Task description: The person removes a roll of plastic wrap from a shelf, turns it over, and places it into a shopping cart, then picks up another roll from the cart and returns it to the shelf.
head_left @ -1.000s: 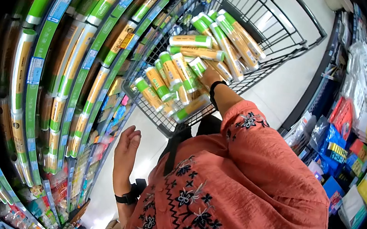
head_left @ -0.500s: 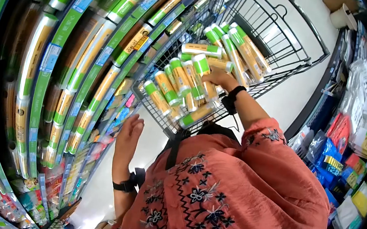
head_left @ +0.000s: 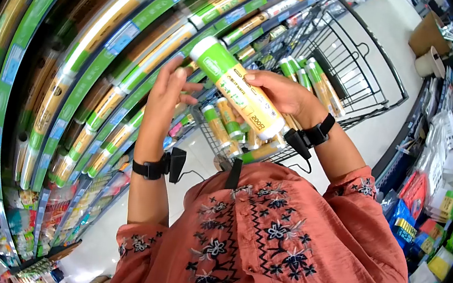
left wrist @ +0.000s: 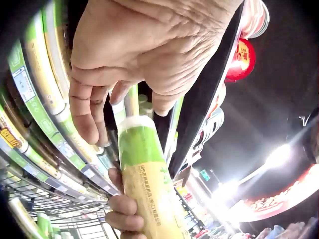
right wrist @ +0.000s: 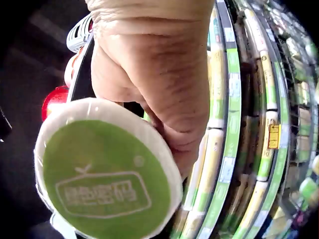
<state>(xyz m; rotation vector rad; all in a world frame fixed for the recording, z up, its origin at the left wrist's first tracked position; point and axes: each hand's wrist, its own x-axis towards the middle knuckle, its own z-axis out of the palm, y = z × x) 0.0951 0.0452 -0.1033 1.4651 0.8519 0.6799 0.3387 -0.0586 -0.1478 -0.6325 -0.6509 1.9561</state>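
Note:
My right hand (head_left: 287, 95) grips a green and yellow wrapped roll (head_left: 238, 93) near its lower half, above the cart. The roll slants, its green end toward the upper left. Beside that end is my left hand (head_left: 166, 99), fingers spread and loosely bent, holding nothing. In the left wrist view the left hand (left wrist: 144, 55) hangs over the white-rimmed end of the roll (left wrist: 149, 184); a gap shows between them. The right wrist view has the roll's round green end (right wrist: 107, 179) close up, below my right hand (right wrist: 154, 74).
A black wire cart (head_left: 377, 107) holds several similar rolls (head_left: 325, 86). Curved shelves (head_left: 89, 75) stocked with rolls rise close on the left. Packaged goods (head_left: 415, 189) line the right side, with a brown box (head_left: 428, 33) at the upper right.
My right hand has lifted the roll out of the cart toward my body. The left hand has risen toward it with its fingers spreading. The cart appears farther to the right in view.

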